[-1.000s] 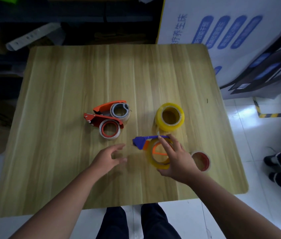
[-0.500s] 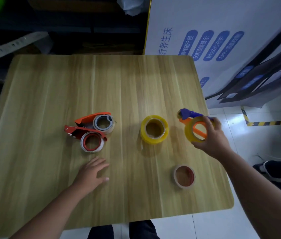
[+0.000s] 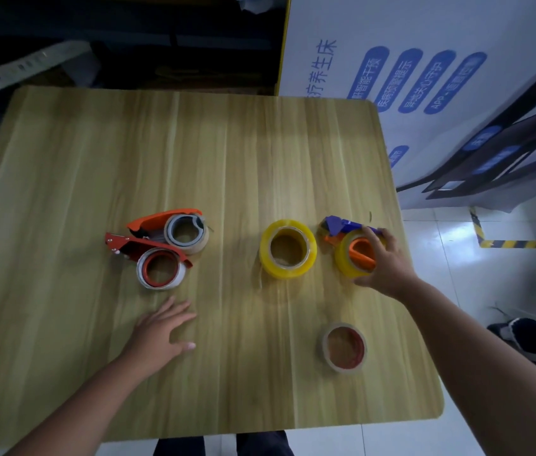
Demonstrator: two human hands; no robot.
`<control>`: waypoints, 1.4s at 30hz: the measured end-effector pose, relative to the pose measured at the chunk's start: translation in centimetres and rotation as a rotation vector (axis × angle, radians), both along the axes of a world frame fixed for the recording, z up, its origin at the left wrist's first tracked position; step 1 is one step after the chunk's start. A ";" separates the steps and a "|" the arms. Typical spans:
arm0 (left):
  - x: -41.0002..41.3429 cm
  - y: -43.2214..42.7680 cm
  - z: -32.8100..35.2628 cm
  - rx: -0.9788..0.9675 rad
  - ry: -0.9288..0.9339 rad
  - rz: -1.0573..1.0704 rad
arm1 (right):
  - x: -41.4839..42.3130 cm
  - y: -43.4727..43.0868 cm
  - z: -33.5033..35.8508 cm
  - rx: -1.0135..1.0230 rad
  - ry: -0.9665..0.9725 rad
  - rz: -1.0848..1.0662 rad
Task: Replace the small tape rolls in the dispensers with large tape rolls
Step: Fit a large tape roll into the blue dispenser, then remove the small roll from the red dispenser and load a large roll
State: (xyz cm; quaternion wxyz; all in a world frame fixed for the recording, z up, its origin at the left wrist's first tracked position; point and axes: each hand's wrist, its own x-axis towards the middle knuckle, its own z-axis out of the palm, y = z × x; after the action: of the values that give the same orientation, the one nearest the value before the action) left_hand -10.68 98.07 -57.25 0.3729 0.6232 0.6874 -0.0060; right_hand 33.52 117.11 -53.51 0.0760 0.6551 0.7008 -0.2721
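My right hand (image 3: 385,264) grips a blue and orange dispenser (image 3: 342,227) loaded with a large yellow tape roll (image 3: 347,261), at the table's right edge. A loose large yellow roll (image 3: 288,248) lies flat just left of it. Two red dispensers sit on the left: one (image 3: 164,220) with a grey-cored small roll, the other (image 3: 135,246) with a red-cored small roll (image 3: 160,268). A small brown roll with a red core (image 3: 344,347) lies near the front right. My left hand (image 3: 161,330) rests flat on the table below the red dispensers, fingers spread, holding nothing.
The wooden table (image 3: 194,153) ends close to my right hand. A white printed board (image 3: 424,77) stands beyond the right rear corner. A person's dark shoes (image 3: 530,337) are on the floor at the right. Dark clutter lies behind the table.
My right hand carried the blue dispenser with its yellow roll from the front middle to the right edge and lowered it there. My left hand dropped flat onto the table.
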 end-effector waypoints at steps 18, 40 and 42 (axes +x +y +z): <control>-6.8 6.1 4.2 0.641 0.369 0.256 | -21.1 -8.5 4.5 0.361 0.405 0.292; -2.5 2.1 4.2 0.294 0.129 0.379 | -26.0 -17.4 1.1 -0.061 0.239 0.237; -1.0 1.8 4.3 0.263 0.103 0.382 | -26.2 -17.8 0.7 -0.076 0.171 0.242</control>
State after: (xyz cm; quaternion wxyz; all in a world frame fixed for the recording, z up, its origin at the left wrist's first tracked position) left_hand -11.71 99.90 -52.91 0.2472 0.5238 0.8060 0.1224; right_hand 7.32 99.28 -52.76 0.0731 0.5368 0.7678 -0.3419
